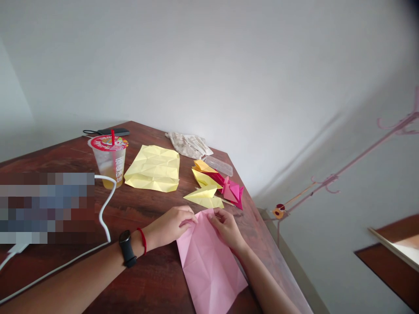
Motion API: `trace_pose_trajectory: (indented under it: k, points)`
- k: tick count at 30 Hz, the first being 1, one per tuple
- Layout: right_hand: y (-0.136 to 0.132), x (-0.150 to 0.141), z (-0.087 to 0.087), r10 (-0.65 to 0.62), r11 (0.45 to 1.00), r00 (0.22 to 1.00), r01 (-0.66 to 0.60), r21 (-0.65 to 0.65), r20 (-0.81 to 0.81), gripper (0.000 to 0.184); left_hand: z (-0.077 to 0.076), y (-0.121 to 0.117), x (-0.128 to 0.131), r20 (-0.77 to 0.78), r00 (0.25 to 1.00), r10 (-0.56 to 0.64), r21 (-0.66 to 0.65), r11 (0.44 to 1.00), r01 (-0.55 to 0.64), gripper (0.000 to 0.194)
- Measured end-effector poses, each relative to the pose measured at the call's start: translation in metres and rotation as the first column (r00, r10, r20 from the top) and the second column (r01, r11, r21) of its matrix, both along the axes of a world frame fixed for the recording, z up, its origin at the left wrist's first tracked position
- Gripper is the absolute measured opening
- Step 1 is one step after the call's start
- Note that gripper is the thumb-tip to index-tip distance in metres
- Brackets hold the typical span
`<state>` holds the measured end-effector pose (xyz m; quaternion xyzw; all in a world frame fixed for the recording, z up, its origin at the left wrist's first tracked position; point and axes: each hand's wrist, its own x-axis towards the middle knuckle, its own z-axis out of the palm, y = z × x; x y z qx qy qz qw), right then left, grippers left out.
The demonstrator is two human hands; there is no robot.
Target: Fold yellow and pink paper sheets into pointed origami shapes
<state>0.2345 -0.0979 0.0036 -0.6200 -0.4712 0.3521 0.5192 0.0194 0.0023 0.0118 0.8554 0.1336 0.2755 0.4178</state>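
A sheet of pink paper point(211, 266), marked with crossing creases, is laid near the right edge of the worktop point(147, 270), its length stretched toward the near side. Its far end is set between the two hands, and the rest is spread below and between the forearms. By the right hand point(228, 227) the far right corner is pinched, thumb on top. The fingers of the left hand point(173, 224) are bent close together on the far left corner; whether the paper is gripped or only pressed there cannot be told. Just beyond the hands, toward the right edge, folded yellow paper point(204, 197) and folded deep pink paper point(231, 191) are bunched. A flat, creased yellow sheet point(153, 168) is placed farther off, toward the far corner, with a cup point(109, 163) stood beside it, pierced by a red straw point(113, 137)
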Motion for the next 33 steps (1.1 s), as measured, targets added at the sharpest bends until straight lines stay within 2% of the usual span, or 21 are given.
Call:
trace_pose_trajectory:
  k: [3, 5, 8, 10, 13, 16, 19, 22, 27, 33]
  points:
    - [0.0, 0.0, 0.001, -0.004, 1.0, 0.999, 0.004, 0.005, -0.039, 0.041, 0.006, -0.001, -0.001, -0.014, 1.0, 0.023, 0.011, 1.0, -0.023, 0.02]
    - [0.0, -0.002, 0.002, 0.005, 1.0, 0.999, -0.005, -0.004, -0.05, 0.04, 0.005, -0.001, -0.001, -0.028, 0.996, 0.082, -0.016, 0.996, -0.083, 0.019]
    - [-0.002, -0.009, 0.004, 0.051, 0.998, 0.995, -0.054, -0.024, -0.09, 0.039, 0.0, 0.0, 0.0, -0.085, 0.978, 0.191, -0.09, 0.976, -0.198, 0.031]
    - [-0.003, -0.014, 0.004, 0.09, 0.995, 0.988, -0.094, -0.031, -0.123, 0.038, -0.003, 0.002, 0.001, -0.114, 0.97, 0.215, -0.144, 0.962, -0.23, 0.035]
    - [-0.005, -0.023, 0.005, 0.124, 0.99, 0.983, -0.131, -0.046, -0.136, 0.037, -0.002, 0.002, 0.002, -0.117, 0.986, 0.122, -0.206, 0.968, -0.145, 0.025]
    - [-0.006, -0.027, 0.006, 0.12, 0.989, 0.987, -0.128, -0.071, -0.104, 0.039, 0.003, 0.001, 0.002, -0.125, 0.991, 0.054, -0.223, 0.971, -0.081, 0.033]
    - [-0.007, -0.027, 0.005, 0.061, 0.995, 0.998, -0.063, -0.07, -0.03, 0.042, 0.006, -0.003, 0.002, -0.109, 0.992, 0.058, -0.25, 0.965, -0.084, 0.041]
    - [-0.007, -0.026, 0.004, 0.021, 0.999, 0.999, -0.019, -0.038, 0.05, 0.042, 0.005, -0.005, 0.002, -0.098, 0.994, 0.049, -0.286, 0.955, -0.075, 0.041]
    - [-0.008, -0.025, 0.003, 0.035, 0.999, 0.99, -0.035, -0.007, 0.135, 0.043, 0.0, -0.004, 0.003, -0.115, 0.992, 0.048, -0.298, 0.951, -0.081, 0.038]
    - [-0.007, -0.025, 0.002, 0.044, 0.999, 0.99, -0.045, 0.006, 0.132, 0.041, -0.001, -0.001, 0.004, -0.079, 0.997, 0.006, -0.351, 0.936, -0.033, 0.034]
